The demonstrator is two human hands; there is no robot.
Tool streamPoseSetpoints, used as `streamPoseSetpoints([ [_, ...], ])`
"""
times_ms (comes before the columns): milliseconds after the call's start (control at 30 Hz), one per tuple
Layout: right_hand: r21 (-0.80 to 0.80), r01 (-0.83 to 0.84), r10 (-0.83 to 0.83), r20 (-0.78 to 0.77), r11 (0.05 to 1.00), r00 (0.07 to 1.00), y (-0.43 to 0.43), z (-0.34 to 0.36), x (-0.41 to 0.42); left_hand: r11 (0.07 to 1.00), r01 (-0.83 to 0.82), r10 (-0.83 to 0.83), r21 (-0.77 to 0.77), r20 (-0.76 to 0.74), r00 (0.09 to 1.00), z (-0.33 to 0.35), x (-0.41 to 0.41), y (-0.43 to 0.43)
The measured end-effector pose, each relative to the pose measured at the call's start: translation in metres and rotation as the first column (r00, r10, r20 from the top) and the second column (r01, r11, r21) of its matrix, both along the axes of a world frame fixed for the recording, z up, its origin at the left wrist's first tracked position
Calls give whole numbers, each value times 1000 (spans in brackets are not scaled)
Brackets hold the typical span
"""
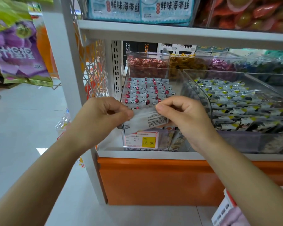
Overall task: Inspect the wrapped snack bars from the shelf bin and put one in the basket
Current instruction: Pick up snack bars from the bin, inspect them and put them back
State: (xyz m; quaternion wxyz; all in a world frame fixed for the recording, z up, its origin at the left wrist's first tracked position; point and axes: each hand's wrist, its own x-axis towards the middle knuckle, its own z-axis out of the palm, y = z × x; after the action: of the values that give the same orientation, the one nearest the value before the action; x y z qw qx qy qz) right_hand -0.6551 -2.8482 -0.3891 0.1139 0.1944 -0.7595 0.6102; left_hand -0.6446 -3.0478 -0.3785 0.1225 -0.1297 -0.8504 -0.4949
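**Fig. 1. One bar held crosswise between two hands, in front of its bin**

A person is standing at the shelf and holding a single wrapped snack bar (pixel 147 121) just in front of the clear shelf bin (pixel 176 85), below its open top and above the price tag (pixel 141 139). The bar's long axis is running across the body, tilted so that its left end is sitting lower than its right. Its printed back is facing the viewer, which suggests the text is being read.

The left hand (pixel 103 115) is pinching the bar's upper edge near the left end, fingers curled. The right hand (pixel 180 115) is pinching the upper right end between thumb and forefinger. Both hands are equally close to the bar, since both are gripping it.

Counts:
- One bar is in hand, and two hands are on it.
- One price tag is showing.
- The loose bars (pixel 145 90) in the bin number well over a dozen and overlap too much for an exact tally.
- A neighbouring bin (pixel 199 88) is lying to the right.

No basket is plainly showing. A red-and-white object is intruding at the lower right corner, unidentifiable. Were that the basket, the right hand would be the nearer one.
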Motion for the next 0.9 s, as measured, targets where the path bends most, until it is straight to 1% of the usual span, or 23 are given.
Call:
streamPoseSetpoints([
  [67, -80, -50, 59, 102, 996, 993, 2, 1, -1, 999, 4, -4, -43, -16, 1000, 1, 0, -1],
  [133, -148, -83, 115, 219, 986, 969, 6, 1, -4, 998, 17, -18, -53, -18, 1000, -1, 0, 0],
  [200, -153, -84, 124, 278, 985, 953, 10, 0, -7, 998, 35, -35, -53, -1, 999, -4, -1, 2],
  [300, -173, -146, 189, 266, 974, 945, 12, -1, -8, 999, -4, 3, -42, -24, 1000, -6, -3, 5],
  [367, -137, -188, 216, 230, 973, 949, 13, 0, -7, 999, -39, 38, -27, -52, 998, -6, -5, 6],
  [433, -114, -129, 149, 185, 985, 971, 13, 1, -8, 997, -67, 64, -29, -101, 993, -6, -9, 8],
  [500, -150, 21, 2, 150, 988, 989, 14, 3, -10, 986, -142, 120, -93, -213, 970, -5, -15, 10],
  [567, -220, 152, -123, 139, 963, 983, 17, 4, -13, 941, -232, 144, -247, -327, 934, -6, -24, 10],
  [600, -251, 190, -158, 144, 949, 977, 18, 4, -14, 901, -257, 135, -349, -337, 932, -8, -28, 10],
  [667, -278, 229, -193, 152, 933, 969, 18, 4, -16, 806, -277, 126, -524, -305, 944, -14, -34, 10],
  [733, -285, 230, -191, 158, 930, 969, 17, 3, -18, 732, -284, 87, -619, -328, 941, -20, -37, 13],
  [800, -311, 218, -166, 184, 925, 969, 16, 1, -19, 676, -275, 27, -684, -349, 937, -22, -40, 16],
  [900, -347, 210, -130, 240, 914, 962, 14, 0, -21, 559, -267, 13, -785, -313, 950, -25, -44, 19],
])
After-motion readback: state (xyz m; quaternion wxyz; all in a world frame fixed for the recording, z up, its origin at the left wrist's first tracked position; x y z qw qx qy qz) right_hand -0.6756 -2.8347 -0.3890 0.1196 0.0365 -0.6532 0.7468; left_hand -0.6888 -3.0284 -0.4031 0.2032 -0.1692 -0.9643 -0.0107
